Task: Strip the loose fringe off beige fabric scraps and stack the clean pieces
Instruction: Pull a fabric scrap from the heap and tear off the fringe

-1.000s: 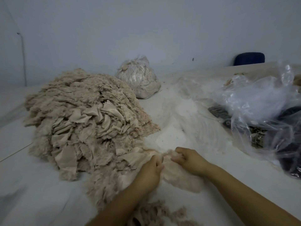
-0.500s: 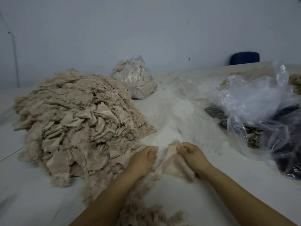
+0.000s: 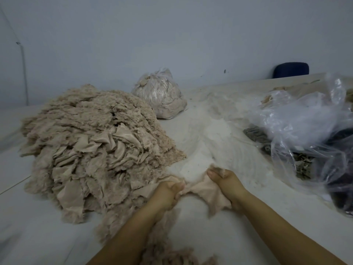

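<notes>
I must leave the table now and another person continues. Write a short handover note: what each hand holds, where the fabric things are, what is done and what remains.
Left hand: grips one end of a beige scrap, just above the table.
Right hand: pinches the other end; the scrap is stretched between both hands.
Big pile of beige pieces lies to the left, its near edge beside the left hand.
Loose fringe lies on the table near the forearms.
A tied bag of beige material stands behind the pile.
Done: many pieces are piled, though which are clean I cannot tell.
Left: finish this scrap, place it on the stack, take the next one.
</notes>
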The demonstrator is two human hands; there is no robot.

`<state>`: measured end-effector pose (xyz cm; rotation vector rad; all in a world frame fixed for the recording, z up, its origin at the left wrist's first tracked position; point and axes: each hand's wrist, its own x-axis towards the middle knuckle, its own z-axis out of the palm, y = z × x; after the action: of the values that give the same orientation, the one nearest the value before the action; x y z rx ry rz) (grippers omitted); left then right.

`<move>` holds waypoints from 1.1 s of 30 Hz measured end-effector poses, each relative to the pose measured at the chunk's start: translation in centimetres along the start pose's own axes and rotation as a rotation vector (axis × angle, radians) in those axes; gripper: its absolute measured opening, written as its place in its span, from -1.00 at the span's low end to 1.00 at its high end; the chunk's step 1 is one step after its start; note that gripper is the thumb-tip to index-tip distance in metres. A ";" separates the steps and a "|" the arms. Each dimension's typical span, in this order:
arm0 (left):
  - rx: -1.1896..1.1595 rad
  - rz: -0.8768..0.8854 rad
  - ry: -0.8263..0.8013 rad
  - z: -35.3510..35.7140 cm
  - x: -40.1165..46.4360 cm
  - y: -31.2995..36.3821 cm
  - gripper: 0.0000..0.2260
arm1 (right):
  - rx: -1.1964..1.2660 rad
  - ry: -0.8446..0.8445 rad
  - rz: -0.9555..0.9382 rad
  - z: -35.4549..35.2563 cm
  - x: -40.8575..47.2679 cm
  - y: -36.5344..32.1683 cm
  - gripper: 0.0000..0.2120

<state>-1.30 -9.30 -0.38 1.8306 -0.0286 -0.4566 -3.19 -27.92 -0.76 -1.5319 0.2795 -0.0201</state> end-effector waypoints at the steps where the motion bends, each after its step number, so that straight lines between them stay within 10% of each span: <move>1: -0.031 -0.015 0.010 -0.5 0.0 0.0 -0.68 | 0.047 0.005 0.019 -0.2 0.0 0.0 -0.82; 20: -0.082 -0.019 -0.077 -0.6 0.0 0.2 -0.65 | -0.002 0.249 0.023 1.7 0.6 1.8 -0.79; 28: -0.013 0.175 -0.035 0.6 0.8 0.4 -0.63 | -0.074 -0.281 -0.038 2.9 -0.9 0.7 -0.73; 33: -0.390 -0.056 0.217 2.2 2.0 0.1 -0.72 | -0.098 -0.162 -0.091 4.8 -1.9 1.3 -0.78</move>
<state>-0.14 -11.87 -1.40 1.4885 0.2446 -0.2767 -4.29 -22.82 -1.62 -1.6323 0.0826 0.0463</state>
